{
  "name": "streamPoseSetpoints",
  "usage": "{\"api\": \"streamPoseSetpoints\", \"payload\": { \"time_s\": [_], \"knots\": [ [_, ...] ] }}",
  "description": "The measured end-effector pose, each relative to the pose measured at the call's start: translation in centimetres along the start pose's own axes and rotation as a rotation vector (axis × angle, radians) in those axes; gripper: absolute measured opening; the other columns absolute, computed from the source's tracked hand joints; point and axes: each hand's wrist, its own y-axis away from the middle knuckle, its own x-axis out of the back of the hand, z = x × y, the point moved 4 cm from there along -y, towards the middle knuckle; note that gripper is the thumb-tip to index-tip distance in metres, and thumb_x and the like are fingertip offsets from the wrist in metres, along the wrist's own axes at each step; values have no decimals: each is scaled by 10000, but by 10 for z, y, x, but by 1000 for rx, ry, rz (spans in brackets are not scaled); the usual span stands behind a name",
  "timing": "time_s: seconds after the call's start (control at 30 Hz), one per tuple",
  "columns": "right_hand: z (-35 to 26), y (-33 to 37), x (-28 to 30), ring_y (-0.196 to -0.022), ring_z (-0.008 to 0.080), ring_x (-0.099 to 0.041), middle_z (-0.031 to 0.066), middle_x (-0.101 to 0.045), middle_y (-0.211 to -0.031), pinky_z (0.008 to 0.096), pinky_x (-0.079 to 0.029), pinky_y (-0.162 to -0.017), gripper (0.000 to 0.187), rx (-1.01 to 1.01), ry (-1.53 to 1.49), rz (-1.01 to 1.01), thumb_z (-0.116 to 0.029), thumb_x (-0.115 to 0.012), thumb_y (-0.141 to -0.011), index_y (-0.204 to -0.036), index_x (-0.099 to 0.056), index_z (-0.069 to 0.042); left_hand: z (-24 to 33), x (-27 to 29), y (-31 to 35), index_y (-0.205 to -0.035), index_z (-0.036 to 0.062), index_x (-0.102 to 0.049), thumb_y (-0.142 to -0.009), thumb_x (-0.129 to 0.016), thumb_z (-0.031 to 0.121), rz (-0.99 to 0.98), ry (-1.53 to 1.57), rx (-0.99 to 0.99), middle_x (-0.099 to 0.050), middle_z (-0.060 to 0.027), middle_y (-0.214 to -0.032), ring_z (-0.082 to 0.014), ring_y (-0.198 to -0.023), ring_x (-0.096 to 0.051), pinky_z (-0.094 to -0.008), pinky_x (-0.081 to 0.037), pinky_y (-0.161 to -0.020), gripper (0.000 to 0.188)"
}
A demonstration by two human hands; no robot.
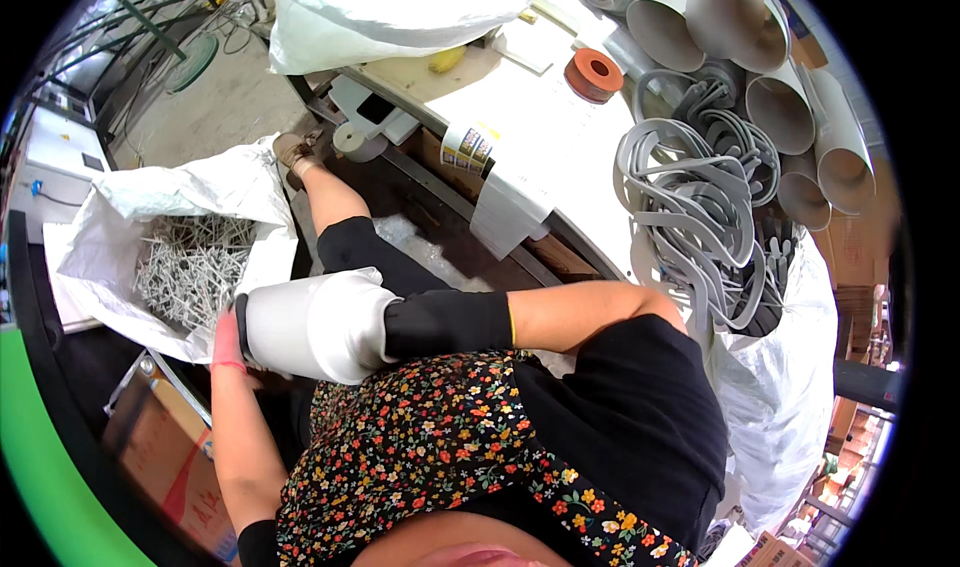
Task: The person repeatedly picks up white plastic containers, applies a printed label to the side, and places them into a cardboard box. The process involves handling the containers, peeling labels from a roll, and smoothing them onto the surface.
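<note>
White cone shade [305,322] — left hand [228,342] at its rim, right hand [395,325] inside.

Pink glove [228,342], black forearm sleeve [450,324], black shorts, floral apron.

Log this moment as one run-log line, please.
left hand: grips white tube's end | right hand: hidden inside white tube | beside: sack of white rods
</note>
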Motion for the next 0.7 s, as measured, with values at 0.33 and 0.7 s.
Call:
{"api": "streamPoseSetpoints", "payload": {
  "time_s": [0.33,0.7],
  "knots": [
    [51,169,155,-1062,340,-559,146,-611,-1094,439,-459,-905,420,-374,1318,1066,-233,-754,-752,-1110,-612,-64,-69,49,-23,-1295,-11,-532,-989,-469,396,19,573,-96,-595,-136,-1251,-285,-1134,-570,-406,-443,-994,513],
    [72,173,164,-926,317,-593,124,-637,-953,422,-469,-820,147,-424,1144,1230,-137,-707,-769,-874,-647,-53,116,156,68,-1166,-22,-592,-1009,-380,258,50,200,-773,-625,-116,-1137,-190,-1028,-594,-322,-480,-902,384]
  ]
}}
